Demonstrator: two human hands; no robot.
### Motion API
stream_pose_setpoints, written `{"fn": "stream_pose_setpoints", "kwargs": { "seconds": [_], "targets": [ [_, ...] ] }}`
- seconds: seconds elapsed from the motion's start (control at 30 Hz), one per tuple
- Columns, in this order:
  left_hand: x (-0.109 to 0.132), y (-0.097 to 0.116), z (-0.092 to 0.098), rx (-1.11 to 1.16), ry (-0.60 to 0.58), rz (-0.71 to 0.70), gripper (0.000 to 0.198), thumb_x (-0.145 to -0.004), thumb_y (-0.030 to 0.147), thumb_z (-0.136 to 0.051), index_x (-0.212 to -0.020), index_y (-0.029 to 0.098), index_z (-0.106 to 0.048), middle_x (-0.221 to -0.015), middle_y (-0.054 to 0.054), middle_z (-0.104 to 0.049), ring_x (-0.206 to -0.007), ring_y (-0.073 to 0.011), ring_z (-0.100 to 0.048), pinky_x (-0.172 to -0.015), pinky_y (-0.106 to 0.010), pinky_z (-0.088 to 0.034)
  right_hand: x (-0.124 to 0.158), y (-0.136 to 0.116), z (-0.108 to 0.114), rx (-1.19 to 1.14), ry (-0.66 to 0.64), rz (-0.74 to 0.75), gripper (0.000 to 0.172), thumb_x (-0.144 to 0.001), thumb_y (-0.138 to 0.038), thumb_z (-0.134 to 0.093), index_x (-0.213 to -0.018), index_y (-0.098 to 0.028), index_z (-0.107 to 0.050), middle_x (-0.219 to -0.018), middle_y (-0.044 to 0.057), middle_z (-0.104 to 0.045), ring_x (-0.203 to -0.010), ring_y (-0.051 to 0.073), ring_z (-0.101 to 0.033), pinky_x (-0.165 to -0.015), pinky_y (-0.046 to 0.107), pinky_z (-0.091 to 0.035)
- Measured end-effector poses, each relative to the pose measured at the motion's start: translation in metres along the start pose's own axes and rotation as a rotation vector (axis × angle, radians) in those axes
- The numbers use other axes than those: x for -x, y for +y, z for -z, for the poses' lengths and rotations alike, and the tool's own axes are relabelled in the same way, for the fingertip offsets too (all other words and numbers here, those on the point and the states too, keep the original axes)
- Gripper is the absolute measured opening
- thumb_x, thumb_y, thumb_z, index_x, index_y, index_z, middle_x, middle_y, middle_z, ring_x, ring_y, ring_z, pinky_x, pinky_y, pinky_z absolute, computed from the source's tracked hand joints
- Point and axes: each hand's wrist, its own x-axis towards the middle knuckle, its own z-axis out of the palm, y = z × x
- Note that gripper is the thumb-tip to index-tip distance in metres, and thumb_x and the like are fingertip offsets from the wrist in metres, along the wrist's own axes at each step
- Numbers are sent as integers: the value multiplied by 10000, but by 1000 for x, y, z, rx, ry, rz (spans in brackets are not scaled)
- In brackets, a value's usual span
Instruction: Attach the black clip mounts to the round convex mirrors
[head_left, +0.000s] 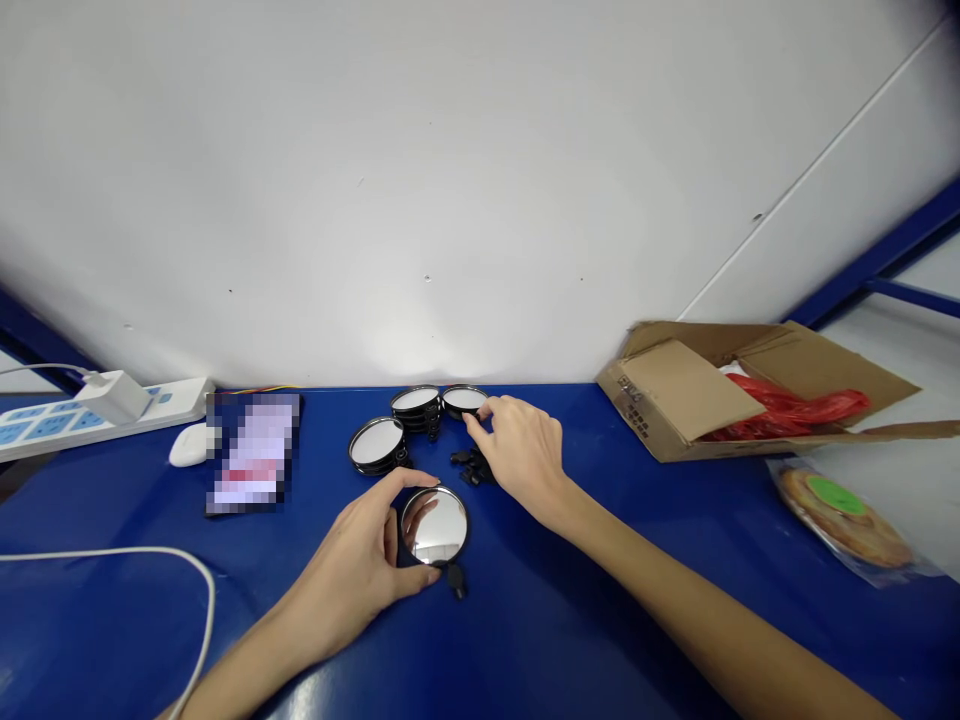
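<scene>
My left hand (365, 560) is closed around a small round mirror (435, 526) with a black rim and a short black stalk at its lower edge, held just above the blue table. My right hand (523, 448) reaches forward with its fingers pinched at the rim of another round mirror (463, 399) near the wall. Beside that one stands a stack of mirrors (415, 405), and one more mirror (376, 444) lies to the left. Small black parts (466, 466) lie under my right hand.
An open cardboard box (679, 395) with a red bag inside sits at the right. A wrapped round pastry (844, 515) lies near it. At the left are a phone (251, 452), a white power strip (90, 405) with a charger, and a white cable (187, 575).
</scene>
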Motion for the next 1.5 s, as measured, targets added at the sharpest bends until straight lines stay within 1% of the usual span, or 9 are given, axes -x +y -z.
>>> {"fn": "stream_pose_setpoints", "kwargs": {
  "seconds": [0.23,0.43,0.63,0.77,0.87,1.03,1.17,1.3,1.5],
  "targets": [
    [-1,-1,1,19,-6,-12,708,-784,286,-898,-1453,291,-666,-666,113,-478,-662,-201,-492,-651,-296,-333,6,19,17,-82,173,-29,281,-1084,-483,-741,-982,-245,-851,-856,34,-790,-769,217,-723,-657,325,-357],
    [-2,-4,1,29,-1,-11,718,-763,265,-914,-1443,296,-687,-655,113,-483,-643,-195,-480,-626,-285,-323,29,30,37,-304,352,56,337,-1093,-484,-722,-894,-230,-821,-675,-21,-580,-586,153,-523,-605,331,-323],
    [5,9,9,13,0,20,848,-737,299,-993,-1521,333,-671,-646,115,-476,-631,-189,-467,-634,-287,-350,43,35,46,-563,344,334,117,-1072,-303,-796,-1005,-208,-812,-647,-68,-462,-561,129,-433,-573,316,-342],
    [15,14,10,228,90,-46,782,-787,468,-1019,-1484,329,-695,-633,106,-411,-613,-167,-411,-587,-273,-335,50,35,49,-622,277,473,133,-1095,-351,-794,-1045,-229,-800,-645,-71,-519,-540,119,-451,-544,305,-354],
    [15,14,5,495,95,-42,689,-906,528,-931,-1502,307,-665,-747,54,-611,-571,-148,-541,-560,-267,-481,61,31,43,-587,185,573,203,-1128,-419,-752,-1072,-231,-804,-701,-48,-606,-562,114,-524,-568,296,-403],
    [6,18,2,548,-7,-34,328,-942,450,-917,-1124,220,-770,-891,9,-767,-460,-117,-644,-523,-261,-566,73,24,33,-507,52,712,300,-1175,-456,-661,-1055,-216,-797,-770,-17,-691,-615,123,-617,-619,305,-444],
    [4,20,2,522,3,-12,309,-946,471,-910,-1004,212,-751,-812,17,-761,-473,-126,-654,-552,-258,-554,65,29,35,-581,-115,589,309,-1194,-431,-589,-1061,-220,-772,-773,-25,-667,-616,128,-591,-636,303,-445],
    [4,16,0,500,26,9,309,-935,461,-915,-958,211,-735,-704,31,-709,-520,-157,-679,-610,-273,-558,52,41,27,-463,-131,331,175,-1134,-286,-617,-1055,-248,-768,-790,-29,-648,-631,138,-570,-631,290,-434],
    [1,10,-5,527,-23,-11,310,-957,470,-900,-1015,202,-756,-800,23,-725,-517,-134,-690,-579,-254,-549,45,53,18,-323,-187,259,63,-1045,-277,-749,-988,-261,-772,-801,-43,-661,-628,141,-579,-616,297,-405]
  ]
}}
